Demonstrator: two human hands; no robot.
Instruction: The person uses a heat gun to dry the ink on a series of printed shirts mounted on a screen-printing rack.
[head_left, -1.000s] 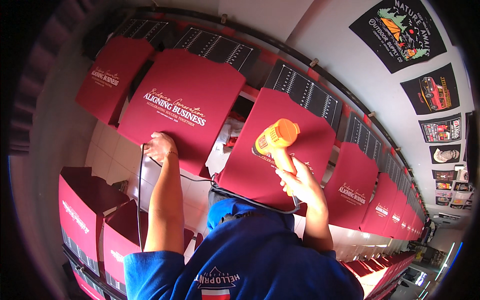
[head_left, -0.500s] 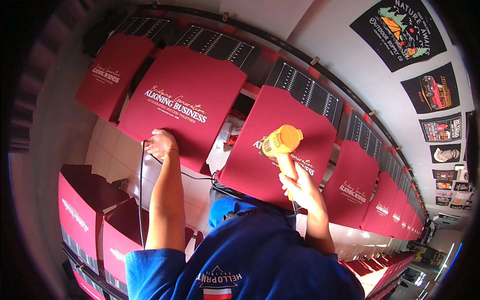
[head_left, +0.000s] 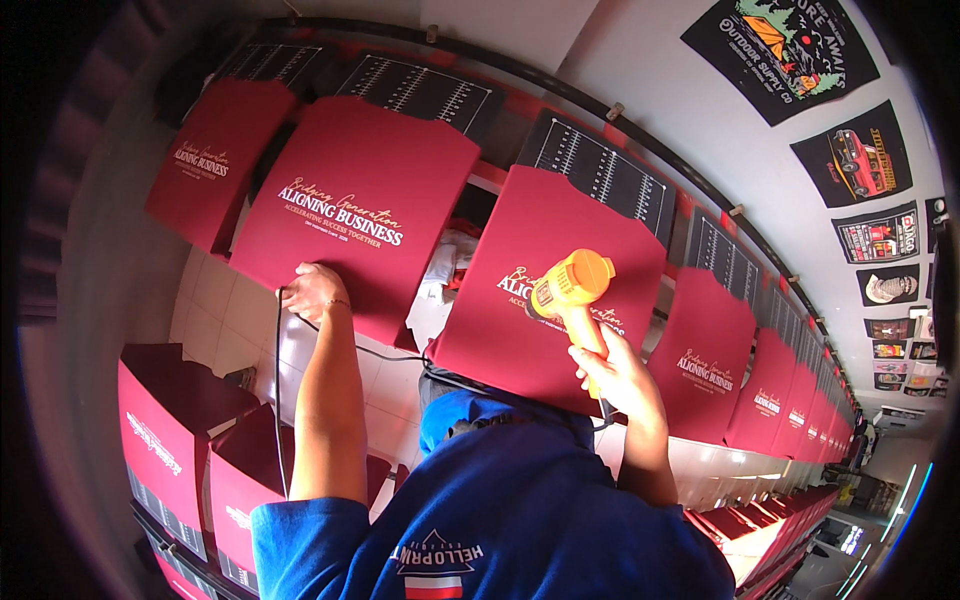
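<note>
A yellow heat gun (head_left: 574,283) is in my right hand (head_left: 622,378), whose fingers wrap round its handle. Its body hangs over the white and gold print of a maroon shirt (head_left: 485,345) and hides part of the lettering. To the left, my left hand (head_left: 318,290) is closed at the lower edge of another printed maroon shirt (head_left: 370,150). A black cable (head_left: 279,390) passes through its fingers, then runs across toward my waist. Both shirts lie flat on dark boards with white ruled markings.
More maroon shirts (head_left: 702,350) on boards (head_left: 415,95) continue along the curved row to the right. A black rail (head_left: 520,66) runs behind them. Another row of shirts (head_left: 150,440) stands at the lower left. Printed black panels (head_left: 855,160) hang on the wall. White cloth (head_left: 450,262) shows between two shirts.
The heat gun and my right hand have shifted slightly right over the shirt's print. My left hand keeps its place at the shirt edge with the cable. The whole view has turned a little.
</note>
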